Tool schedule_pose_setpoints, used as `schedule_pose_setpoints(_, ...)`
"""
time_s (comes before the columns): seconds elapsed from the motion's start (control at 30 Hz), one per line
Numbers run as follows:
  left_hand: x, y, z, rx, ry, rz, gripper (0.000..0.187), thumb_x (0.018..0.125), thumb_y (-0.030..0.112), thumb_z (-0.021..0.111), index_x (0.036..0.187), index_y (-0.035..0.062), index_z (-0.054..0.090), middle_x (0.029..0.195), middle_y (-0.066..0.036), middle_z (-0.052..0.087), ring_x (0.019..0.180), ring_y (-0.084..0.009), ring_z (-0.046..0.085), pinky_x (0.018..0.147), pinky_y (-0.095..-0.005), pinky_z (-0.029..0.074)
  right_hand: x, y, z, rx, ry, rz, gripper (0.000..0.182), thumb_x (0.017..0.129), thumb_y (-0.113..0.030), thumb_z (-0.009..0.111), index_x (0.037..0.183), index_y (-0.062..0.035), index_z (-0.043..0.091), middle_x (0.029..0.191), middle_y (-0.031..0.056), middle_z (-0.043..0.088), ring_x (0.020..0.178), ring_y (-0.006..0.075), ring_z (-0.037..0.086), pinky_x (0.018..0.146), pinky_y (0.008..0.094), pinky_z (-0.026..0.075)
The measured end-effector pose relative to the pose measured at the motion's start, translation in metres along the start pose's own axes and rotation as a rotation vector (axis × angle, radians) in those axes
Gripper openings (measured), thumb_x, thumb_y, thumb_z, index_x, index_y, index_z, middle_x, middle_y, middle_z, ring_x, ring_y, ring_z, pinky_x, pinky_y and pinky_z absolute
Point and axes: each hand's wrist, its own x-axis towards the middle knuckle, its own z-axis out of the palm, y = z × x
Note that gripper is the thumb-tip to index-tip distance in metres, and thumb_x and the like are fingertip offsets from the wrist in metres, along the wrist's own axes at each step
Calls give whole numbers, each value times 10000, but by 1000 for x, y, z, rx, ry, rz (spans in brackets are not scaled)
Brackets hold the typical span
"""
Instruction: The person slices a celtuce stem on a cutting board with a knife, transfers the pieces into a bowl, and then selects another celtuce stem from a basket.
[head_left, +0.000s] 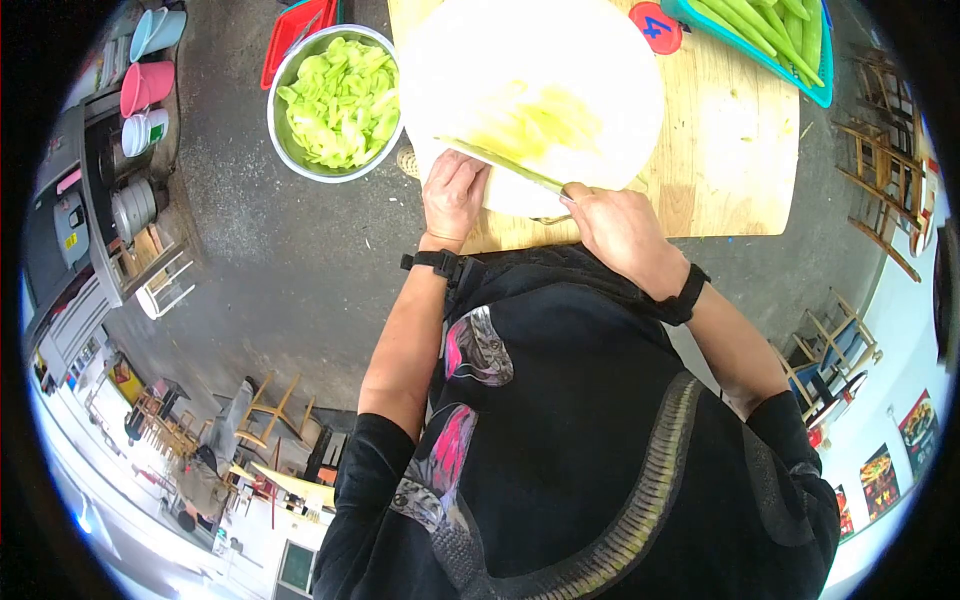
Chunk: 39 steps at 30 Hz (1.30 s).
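Observation:
My right hand (618, 228) grips the handle of a knife (510, 166), whose blade reaches left across a round white cutting board (440, 60). Beside the blade's far end, my left hand (455, 195) is closed with its fingers curled. The fingertips are partly hidden, and I cannot make out what they hold, if anything. Pale green vegetable slices (540, 118) lie on the board just beyond the blade, washed out by glare.
Under the board stands a wooden table (730, 160). A metal bowl (283, 135) full of green slices is at left, near a red tray (283, 50). At upper right are a red tag (652, 25) and a teal basket (826, 70) of long green vegetables.

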Motion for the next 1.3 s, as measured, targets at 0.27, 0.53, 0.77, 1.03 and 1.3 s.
schedule_pose_setpoints(0.27, -2, -5, 2, -48, 8, 20, 185, 796, -22, 814, 961, 33, 752, 981, -127, 746, 979, -336, 721, 911, -426, 580, 26, 1, 23, 31, 5, -33, 246, 1071, -229, 560, 996, -17, 659, 740, 207, 693, 711, 401, 705, 643, 507, 537)
schedule_pose_setpoints(0.53, 7, 2, -3, -52, 14, 43, 201, 783, -20, 809, 958, 59, 752, 1001, -77, 737, 1009, -299, 713, 918, -411, 578, 63, -19, 11, 111, 15, -13, 275, 1037, -228, 570, 928, -14, 703, 789, 216, 721, 776, 408, 729, 704, 534, 558)
schedule_pose_setpoints(0.77, 5, 2, -3, -39, 2, 8, 191, 801, -5, 812, 964, 65, 742, 1008, -80, 732, 1010, -299, 705, 904, -413, 577, 21, -10, -7, 96, 58, 17, 326, 1069, -286, 571, 920, -23, 692, 739, 206, 694, 726, 409, 704, 670, 525, 539)
schedule_pose_setpoints(1.03, 6, 2, -4, -10, 1, 27, 176, 808, 11, 816, 960, 56, 740, 1018, -78, 734, 1026, -297, 700, 924, -415, 569, 16, -6, -8, 39, 32, 6, 314, 1077, -293, 570, 945, -28, 675, 717, 209, 680, 703, 412, 695, 649, 513, 534)
schedule_pose_setpoints(1.3, 10, 3, -3, -4, 0, 47, 159, 822, 23, 810, 962, 55, 742, 1018, -75, 731, 1019, -291, 696, 924, -414, 567, 13, -5, -15, 35, 42, 12, 320, 1062, -275, 574, 924, -14, 697, 732, 201, 700, 723, 386, 721, 681, 495, 562)
